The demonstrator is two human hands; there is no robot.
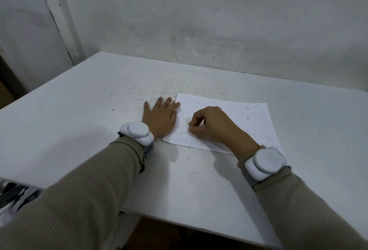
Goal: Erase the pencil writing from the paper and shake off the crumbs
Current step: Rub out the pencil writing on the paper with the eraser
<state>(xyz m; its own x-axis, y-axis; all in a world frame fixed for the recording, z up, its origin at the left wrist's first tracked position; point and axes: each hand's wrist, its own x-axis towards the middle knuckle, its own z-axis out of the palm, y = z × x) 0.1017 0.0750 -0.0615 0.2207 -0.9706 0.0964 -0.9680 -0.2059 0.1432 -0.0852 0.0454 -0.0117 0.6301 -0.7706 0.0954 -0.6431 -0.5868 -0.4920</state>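
A white sheet of paper [245, 114] lies on the white table [99, 110], right of centre. Faint pencil writing [187, 140] runs along its near edge, and dark eraser crumbs [247, 118] speckle its far half. My left hand [161, 118] lies flat with fingers spread, pressing the paper's left edge and the table beside it. My right hand [211, 126] rests on the sheet with curled fingers that pinch a small eraser [189, 129]. Only the eraser's tip shows at the fingertips, down on the writing.
The table's near edge [199, 227] runs below my forearms and its left edge slants away at the left. A grey wall [219, 30] stands right behind the table. Dark specks dot the tabletop [139, 92] left of the paper.
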